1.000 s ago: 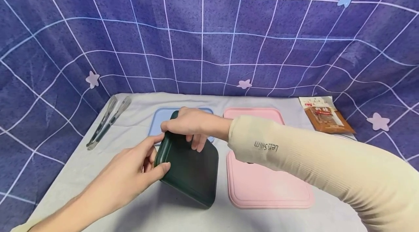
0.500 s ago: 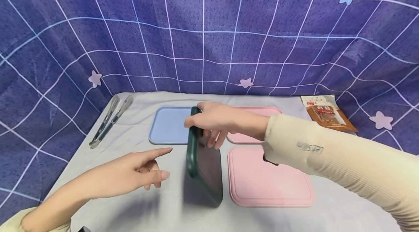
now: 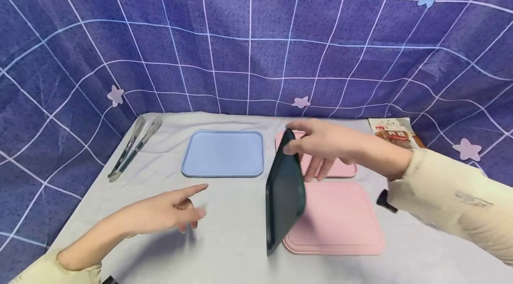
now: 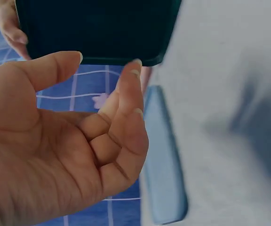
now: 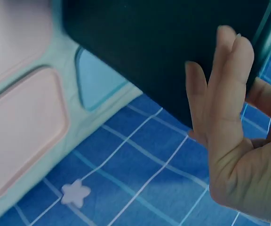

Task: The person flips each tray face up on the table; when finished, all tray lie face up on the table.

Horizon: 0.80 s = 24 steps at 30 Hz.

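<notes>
In the head view my right hand (image 3: 326,146) grips the top edge of a dark green rectangular tray (image 3: 284,195), thumb on one side and fingers on the other. The tray hangs tilted nearly upright beside a larger pink rectangular piece (image 3: 336,221), partly covering its left side. The right wrist view shows several fingers lying along the flat face of the green tray (image 5: 149,52). My left hand (image 3: 168,213) holds nothing, hovering over the left part of the table with the index finger extended and other fingers loosely bent. Behind it lies a blue tray (image 3: 222,154).
A smaller pink tray (image 3: 340,168) lies behind the right hand, partly hidden. Tongs (image 3: 134,150) rest at the table's left edge. A brown and white food packet (image 3: 394,132) sits at the back right, partly covered by the sleeve. Purple gridded cloth (image 3: 248,52) hangs behind the table.
My left hand has let go of the green tray and drawn slightly back. My right hand has carried the tray rightward, turning it, from before the blue tray to beside the pink piece.
</notes>
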Tool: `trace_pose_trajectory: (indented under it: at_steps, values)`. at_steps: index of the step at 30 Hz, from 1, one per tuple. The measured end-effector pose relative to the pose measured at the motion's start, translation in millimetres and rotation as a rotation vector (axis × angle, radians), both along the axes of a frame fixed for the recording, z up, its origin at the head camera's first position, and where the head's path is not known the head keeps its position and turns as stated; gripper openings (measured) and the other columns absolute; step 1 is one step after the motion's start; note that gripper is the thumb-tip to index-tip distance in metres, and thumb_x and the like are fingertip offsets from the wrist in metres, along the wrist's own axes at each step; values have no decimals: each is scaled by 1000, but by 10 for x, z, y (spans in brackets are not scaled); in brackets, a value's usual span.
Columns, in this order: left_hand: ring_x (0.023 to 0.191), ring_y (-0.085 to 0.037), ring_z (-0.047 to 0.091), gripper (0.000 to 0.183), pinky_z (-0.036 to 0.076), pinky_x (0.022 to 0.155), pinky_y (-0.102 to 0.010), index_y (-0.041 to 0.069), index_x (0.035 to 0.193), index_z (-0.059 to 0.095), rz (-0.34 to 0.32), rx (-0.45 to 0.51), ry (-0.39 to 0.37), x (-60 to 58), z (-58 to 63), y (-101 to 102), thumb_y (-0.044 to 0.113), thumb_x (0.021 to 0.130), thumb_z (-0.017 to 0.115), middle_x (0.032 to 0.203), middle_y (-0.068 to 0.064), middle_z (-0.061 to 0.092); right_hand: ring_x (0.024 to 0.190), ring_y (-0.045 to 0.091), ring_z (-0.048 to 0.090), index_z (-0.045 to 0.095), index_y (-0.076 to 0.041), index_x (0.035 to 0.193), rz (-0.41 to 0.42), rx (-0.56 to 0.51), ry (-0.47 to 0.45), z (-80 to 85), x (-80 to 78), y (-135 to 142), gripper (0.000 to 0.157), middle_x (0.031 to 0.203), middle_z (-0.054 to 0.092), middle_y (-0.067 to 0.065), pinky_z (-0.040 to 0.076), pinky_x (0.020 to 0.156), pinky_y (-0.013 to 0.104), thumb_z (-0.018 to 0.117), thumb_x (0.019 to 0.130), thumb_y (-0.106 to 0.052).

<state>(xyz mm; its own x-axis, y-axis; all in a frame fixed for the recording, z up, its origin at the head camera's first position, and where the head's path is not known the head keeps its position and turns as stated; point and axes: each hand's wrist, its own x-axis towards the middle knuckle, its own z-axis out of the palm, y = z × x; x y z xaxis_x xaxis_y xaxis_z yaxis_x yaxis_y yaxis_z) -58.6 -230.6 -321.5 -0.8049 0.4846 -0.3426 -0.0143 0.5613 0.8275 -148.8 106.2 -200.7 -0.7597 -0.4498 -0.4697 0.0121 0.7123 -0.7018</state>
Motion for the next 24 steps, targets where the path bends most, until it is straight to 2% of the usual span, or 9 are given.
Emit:
trace_pose_trajectory:
  at_steps: [3,6,9,11,13,17,20,24]
  values:
    - [76,-21,63,83,50,71,-28,-5,158,15,3,26,-35,14,-105,-9,32,100,60,90,-8,68,64,25,73,19,-17,160,16,3,1,-42,-14,225,74,139,56,26,59,55,38,58,97,-20]
    - [78,-21,64,82,47,68,-27,-4,158,16,10,31,-53,32,-174,-25,33,100,61,93,-9,68,62,23,71,18,-18,161,-9,-22,-18,-110,-39,434,76,141,54,27,58,54,37,59,97,-20]
    - [81,-21,65,82,45,67,-26,-3,158,17,21,36,-61,39,-237,-52,34,100,61,95,-10,68,62,22,69,15,-20,162,-42,-91,-50,-210,-71,592,79,122,66,25,57,54,36,61,98,-21]
    - [83,-20,65,81,45,68,-26,-1,159,17,35,34,-59,29,-296,-65,35,100,60,98,-10,68,62,21,69,15,-21,162,-62,-164,-73,-299,-82,658,79,107,70,19,57,54,34,61,98,-20]
    - [87,-20,64,80,49,70,-28,0,159,15,63,50,-58,14,-376,-75,35,101,58,104,-11,68,62,19,69,16,-22,162,-81,-250,-99,-415,-85,678,79,97,70,14,56,52,32,61,98,-19]
    - [94,-24,64,78,54,74,-33,6,161,10,130,105,-42,-21,-544,-86,35,104,54,114,-11,67,61,15,68,17,-22,162,-109,-420,-155,-697,-68,633,78,97,67,10,56,51,29,62,98,-16]
    - [90,-23,63,78,52,75,-31,10,162,8,155,151,-19,-37,-615,-125,34,104,53,112,-11,66,60,12,67,15,-22,162,-120,-502,-182,-893,-50,563,80,92,67,7,55,50,26,61,98,-16]
    - [84,-17,61,78,52,76,-29,9,162,7,182,208,20,-42,-668,-230,29,104,55,107,-9,67,58,11,67,14,-21,162,-137,-577,-197,-1102,-31,452,80,87,70,4,55,51,25,61,98,-16]
